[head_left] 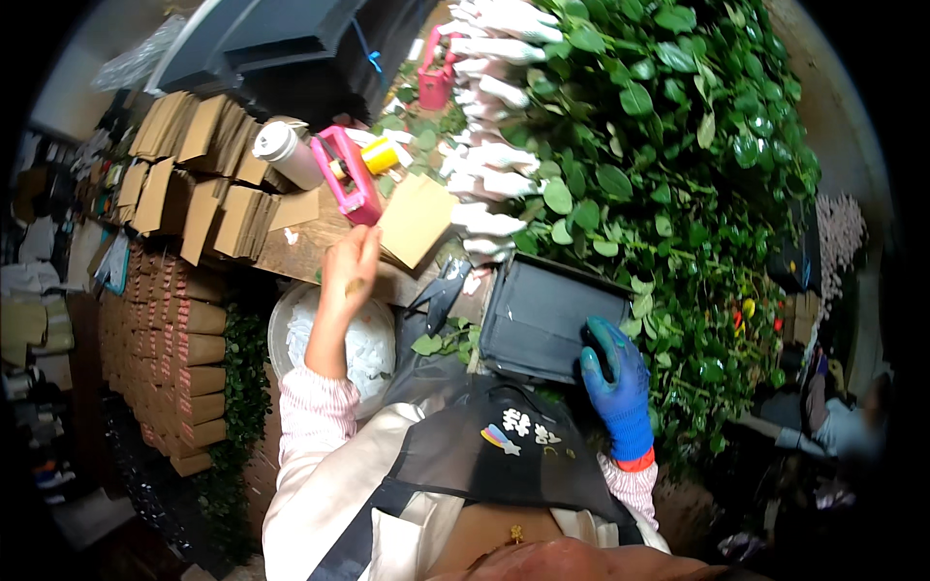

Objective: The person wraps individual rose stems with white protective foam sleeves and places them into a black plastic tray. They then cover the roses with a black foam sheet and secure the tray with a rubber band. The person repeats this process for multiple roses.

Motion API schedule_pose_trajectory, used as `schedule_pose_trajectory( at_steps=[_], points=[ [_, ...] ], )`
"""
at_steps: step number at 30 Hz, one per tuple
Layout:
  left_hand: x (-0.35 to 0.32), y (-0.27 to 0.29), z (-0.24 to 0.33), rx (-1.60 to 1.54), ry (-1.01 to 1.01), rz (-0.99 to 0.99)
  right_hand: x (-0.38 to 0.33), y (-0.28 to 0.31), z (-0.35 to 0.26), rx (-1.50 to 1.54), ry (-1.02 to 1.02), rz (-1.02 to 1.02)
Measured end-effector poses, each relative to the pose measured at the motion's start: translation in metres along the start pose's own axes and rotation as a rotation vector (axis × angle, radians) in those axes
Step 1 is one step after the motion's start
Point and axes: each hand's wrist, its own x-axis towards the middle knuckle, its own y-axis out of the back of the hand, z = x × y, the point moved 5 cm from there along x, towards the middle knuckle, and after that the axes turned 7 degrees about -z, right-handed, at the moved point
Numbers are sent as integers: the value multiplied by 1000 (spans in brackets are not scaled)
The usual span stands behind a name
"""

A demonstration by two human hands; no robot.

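Observation:
My bare left hand (351, 263) reaches over the wooden table, its fingers together at the near left edge of a tan piece of cardboard (418, 215), which they seem to pinch. The thumb's grip is partly hidden. On my right hand (617, 380) is a blue glove with teal fingertips. Its thumb and fingers are apart and hold nothing, beside the right end of a black tray (542, 315). Left of the cardboard stands a pink tape dispenser (349, 179), with a yellow roll (379, 155) next to it.
Folded cardboard stacks (242, 221) and a white-lidded cup (288, 155) stand on the table (315, 232). Leafy green stems (668, 126) with white-wrapped ends (494, 160) are piled at the right. A bucket (281, 334) of white scraps sits below my left arm. Brown boxes (160, 349) line the left.

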Motion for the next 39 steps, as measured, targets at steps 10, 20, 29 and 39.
schedule_pose_trajectory(
  at_steps=[10, 20, 29, 39],
  points=[
    [-74, -118, 136, 326, -466, -214, 5, 4, -30, 18, 108, -41],
    [-78, -113, 130, 389, -235, -253, 27, -36, -25, 244, 13, -245],
    [-119, -86, 43, 162, 189, -810, 39, -66, -4, 216, 28, -268],
    [-104, -85, 92, -901, -17, -648, 24, -50, -5, 444, 3, -157]
  ],
)
